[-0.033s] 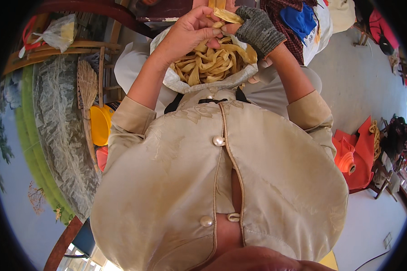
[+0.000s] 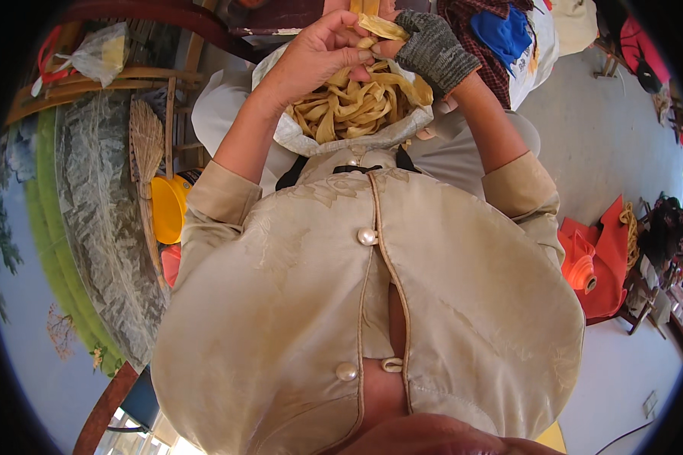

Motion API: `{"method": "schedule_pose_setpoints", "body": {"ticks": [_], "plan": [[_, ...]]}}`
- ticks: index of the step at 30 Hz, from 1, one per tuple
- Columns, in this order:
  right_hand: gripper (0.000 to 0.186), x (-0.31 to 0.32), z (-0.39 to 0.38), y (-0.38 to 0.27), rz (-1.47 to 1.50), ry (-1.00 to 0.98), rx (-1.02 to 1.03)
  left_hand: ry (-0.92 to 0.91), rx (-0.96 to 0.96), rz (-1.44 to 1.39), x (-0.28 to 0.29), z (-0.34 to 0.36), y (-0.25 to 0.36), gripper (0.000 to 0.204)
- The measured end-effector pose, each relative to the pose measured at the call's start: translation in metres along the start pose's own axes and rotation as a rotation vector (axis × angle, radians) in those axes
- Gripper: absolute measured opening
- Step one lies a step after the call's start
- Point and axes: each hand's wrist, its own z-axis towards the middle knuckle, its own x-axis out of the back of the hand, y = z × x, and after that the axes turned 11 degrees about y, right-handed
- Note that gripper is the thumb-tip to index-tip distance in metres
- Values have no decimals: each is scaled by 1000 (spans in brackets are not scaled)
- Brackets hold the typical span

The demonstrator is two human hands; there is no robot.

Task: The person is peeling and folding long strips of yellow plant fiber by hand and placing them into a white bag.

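Note:
At the top of the view, my two hands meet over a white sack point(image 2: 284, 133) resting in my lap. Coiled yellowish-tan flat strips point(image 2: 357, 110) fill the sack; they look like plant fibre or husk. My bare left hand point(image 2: 328, 47) is closed, its thumb and fingers pinching the end of a yellowish strip point(image 2: 383, 28). On my right hand point(image 2: 435, 51) is a grey knitted fingerless glove, and its thumb and fingers are closed on the same strip. Part of that strip is hidden by the fingers.
To the left are a straw broom point(image 2: 146, 140), a yellow bucket point(image 2: 168, 212) and a wooden chair point(image 2: 121, 74) with a clear plastic bag on it. Blue cloth point(image 2: 501, 34) lies on a white sack beyond my right hand. A red sheet point(image 2: 607, 262) sits to the right.

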Motion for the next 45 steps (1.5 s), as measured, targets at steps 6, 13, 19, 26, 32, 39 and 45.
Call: {"method": "schedule_pose_setpoints", "body": {"ticks": [6,13,19,26,32,39,45], "plan": [[35,-3,-4,3,272,-49,-26,22,-10,7,-4,-5,-2,17],[33,-9,-7,9,373,-36,-102,66,-23,6,-2,-6,-5,16],[30,-10,-7,16,-81,25,456,124,42,158,-7,-8,1,15],[31,-5,-9,7,70,-110,281,27,155,185,-6,-12,11,23],[28,-10,-24,2,60,-79,275,25,185,205,-11,-15,25,18],[30,-3,-24,-7,150,-222,214,-109,190,321,-1,-20,32,16],[29,-9,-17,-2,263,-147,418,-169,87,478,-2,-19,40,20]]}}
